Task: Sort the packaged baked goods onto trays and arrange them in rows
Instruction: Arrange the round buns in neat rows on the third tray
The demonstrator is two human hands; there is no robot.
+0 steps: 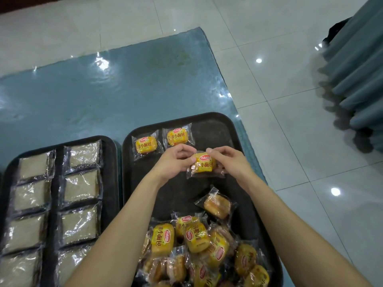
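A yellow-labelled packaged bun (204, 165) is pinched between my left hand (173, 160) and my right hand (229, 162), just above the right black tray (217, 129). Two matching buns, one (145, 145) and the other (178, 137), lie side by side at that tray's far edge. One bun (217, 205) lies alone, label down, near the middle right. A heap of several buns (199, 247) fills the tray's near end. The left black tray (55, 177) holds clear-wrapped pale square cakes (81, 189) in two columns.
Both trays rest on a blue table (103, 90) under a shiny clear cover; its right edge runs close beside the right tray. White floor tiles (300, 141) lie beyond, with a pleated teal table skirt (356, 75) at the far right.
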